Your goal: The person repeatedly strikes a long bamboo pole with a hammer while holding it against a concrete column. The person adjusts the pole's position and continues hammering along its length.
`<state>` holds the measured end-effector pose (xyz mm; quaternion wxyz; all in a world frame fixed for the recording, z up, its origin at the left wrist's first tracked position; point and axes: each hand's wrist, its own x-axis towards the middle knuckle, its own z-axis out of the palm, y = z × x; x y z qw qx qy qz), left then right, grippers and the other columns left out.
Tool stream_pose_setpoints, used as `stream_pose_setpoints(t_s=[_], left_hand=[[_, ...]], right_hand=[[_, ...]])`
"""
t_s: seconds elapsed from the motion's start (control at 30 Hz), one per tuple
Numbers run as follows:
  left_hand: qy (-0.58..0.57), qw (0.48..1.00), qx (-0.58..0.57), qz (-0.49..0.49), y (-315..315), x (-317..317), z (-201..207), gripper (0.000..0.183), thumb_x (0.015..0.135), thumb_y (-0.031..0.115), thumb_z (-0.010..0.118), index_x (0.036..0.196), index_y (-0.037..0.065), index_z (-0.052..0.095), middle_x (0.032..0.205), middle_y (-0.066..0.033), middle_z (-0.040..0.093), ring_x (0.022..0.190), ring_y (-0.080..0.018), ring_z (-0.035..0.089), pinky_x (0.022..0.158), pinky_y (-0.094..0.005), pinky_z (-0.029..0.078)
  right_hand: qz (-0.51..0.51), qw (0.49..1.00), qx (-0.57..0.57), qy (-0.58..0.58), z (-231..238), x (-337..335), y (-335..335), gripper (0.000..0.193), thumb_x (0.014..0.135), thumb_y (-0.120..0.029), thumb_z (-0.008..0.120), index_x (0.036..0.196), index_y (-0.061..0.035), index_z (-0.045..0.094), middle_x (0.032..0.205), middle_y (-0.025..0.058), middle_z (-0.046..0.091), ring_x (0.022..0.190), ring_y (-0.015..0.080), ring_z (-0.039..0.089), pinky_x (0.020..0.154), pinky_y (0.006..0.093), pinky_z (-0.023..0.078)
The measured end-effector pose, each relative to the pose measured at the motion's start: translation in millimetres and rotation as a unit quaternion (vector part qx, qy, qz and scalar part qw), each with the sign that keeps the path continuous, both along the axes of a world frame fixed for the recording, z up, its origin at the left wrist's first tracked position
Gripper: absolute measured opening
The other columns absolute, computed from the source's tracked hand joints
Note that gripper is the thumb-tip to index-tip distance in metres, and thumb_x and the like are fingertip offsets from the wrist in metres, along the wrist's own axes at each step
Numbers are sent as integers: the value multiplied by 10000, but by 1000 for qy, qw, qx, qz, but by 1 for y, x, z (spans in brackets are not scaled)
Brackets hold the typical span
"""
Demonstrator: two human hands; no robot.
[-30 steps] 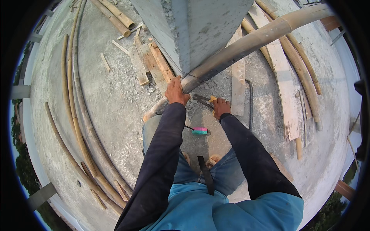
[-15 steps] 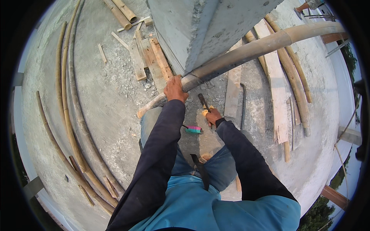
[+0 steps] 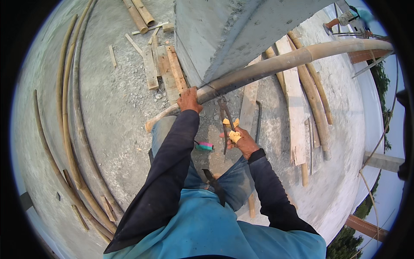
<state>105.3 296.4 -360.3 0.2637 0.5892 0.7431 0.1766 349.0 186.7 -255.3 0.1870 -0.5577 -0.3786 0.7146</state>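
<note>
My left hand is closed over a thick bamboo pole, close to the corner of a grey concrete column. Dark thin wire loops round the pole just right of that hand. In my right hand is a pair of long-handled pincers, its handles spread apart and its jaws up at the wire under the pole. Whether the jaws grip the wire, I cannot tell. Yellow wrapping covers some of the right fingers. Between my knees lies a small pink and green object.
Long bamboo poles lie along the left. Wooden boards and rubble rest beside the column. More planks, poles and a bent metal bar lie to the right. Another person is at the far right.
My right hand has turned and the pincers' handles have spread, with the jaws brought up to the wire. My left hand keeps its place on the pole. The whole view has shifted slightly.
</note>
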Motion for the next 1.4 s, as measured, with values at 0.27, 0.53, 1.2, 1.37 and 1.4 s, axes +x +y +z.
stream_pose_setpoints(t_s=[0.27,0.53,1.2,1.37,1.4], left_hand=[[-4,1000,10,6,-2,1,0,881,622,107,891,1413,160,508,1422,-112,563,1386,-309,464,1129,-488,336],[-6,1000,0,16,-3,5,1,789,644,79,876,1345,156,522,1384,-97,571,1350,-312,474,1107,-493,319],[-578,786,-221,-2,-58,71,32,519,911,452,742,1160,2,673,1006,-112,717,912,-226,693,847,-354,549],[-709,659,-249,-15,-61,68,22,376,995,341,682,1165,6,670,1007,-98,714,881,-189,687,850,-340,574],[-728,636,-256,-11,-65,66,22,373,1002,343,675,1165,7,670,1019,-100,715,884,-187,686,863,-340,575]], right_hand=[[-20,998,-33,45,-1,15,24,432,1039,-265,589,1402,-48,501,1178,110,712,867,107,645,789,280,586],[-50,996,-44,55,-5,4,11,428,1056,-272,574,1400,-47,454,1123,117,678,964,219,690,847,375,600],[22,816,287,-501,-15,-76,-28,380,827,-96,705,1125,50,519,1042,310,631,986,497,652,857,534,533],[16,978,83,-192,4,-39,-8,411,920,-351,737,1139,-18,636,903,147,715,822,277,740,709,400,620],[4,995,15,-94,5,-30,-5,389,938,-347,719,1140,-24,637,918,137,717,817,249,739,699,381,626]])
